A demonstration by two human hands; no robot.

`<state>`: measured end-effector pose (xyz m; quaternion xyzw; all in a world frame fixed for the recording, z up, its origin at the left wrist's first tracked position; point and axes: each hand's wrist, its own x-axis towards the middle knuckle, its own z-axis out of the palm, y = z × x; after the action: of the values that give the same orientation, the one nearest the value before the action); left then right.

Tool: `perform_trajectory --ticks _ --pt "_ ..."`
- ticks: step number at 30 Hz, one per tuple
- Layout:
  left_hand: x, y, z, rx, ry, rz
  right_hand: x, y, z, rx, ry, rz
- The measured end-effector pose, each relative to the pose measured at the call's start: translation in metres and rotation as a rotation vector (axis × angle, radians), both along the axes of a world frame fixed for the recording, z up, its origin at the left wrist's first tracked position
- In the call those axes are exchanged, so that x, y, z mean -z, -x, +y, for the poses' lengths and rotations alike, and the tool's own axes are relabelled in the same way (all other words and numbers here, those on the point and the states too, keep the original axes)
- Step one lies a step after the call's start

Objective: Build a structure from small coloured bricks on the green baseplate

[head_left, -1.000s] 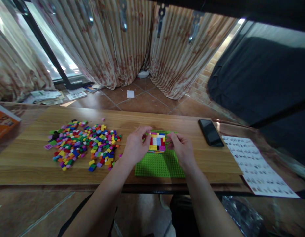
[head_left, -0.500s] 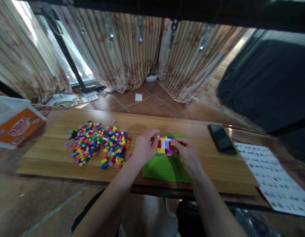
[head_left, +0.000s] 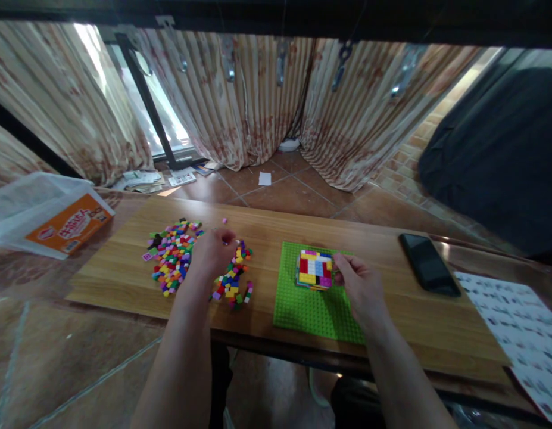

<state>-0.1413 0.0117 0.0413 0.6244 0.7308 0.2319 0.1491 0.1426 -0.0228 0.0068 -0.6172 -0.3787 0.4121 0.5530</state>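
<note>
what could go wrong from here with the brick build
The right hand is right against the side of the brick block, so a careless nudge might loosen or shift it on the green baseplate.

The left hand is over the loose toy bricks, which lie tightly mixed in many colours; it could pick a wrong one or scatter some.

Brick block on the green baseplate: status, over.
Left hand over loose bricks; right hand at brick block's right side; phone off to the right.
</note>
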Motion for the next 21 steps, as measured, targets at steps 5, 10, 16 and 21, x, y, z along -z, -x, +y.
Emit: perform_trajectory --ticks 5,10,16,21 --pt "0.005 0.025 0.012 -0.170 0.005 0.201 0.001 0.002 0.001 0.015 -0.002 -0.066" --pt "0.012 0.036 0.028 -0.100 0.030 0.310 0.001 0.001 0.001 0.013 -0.008 -0.081" --pt "0.021 0.032 0.034 0.045 0.072 0.405 0.004 0.001 0.003 0.012 -0.010 -0.081" --pt "0.026 0.032 0.038 0.024 0.066 0.408 0.004 0.002 0.002 0.013 -0.014 -0.070"
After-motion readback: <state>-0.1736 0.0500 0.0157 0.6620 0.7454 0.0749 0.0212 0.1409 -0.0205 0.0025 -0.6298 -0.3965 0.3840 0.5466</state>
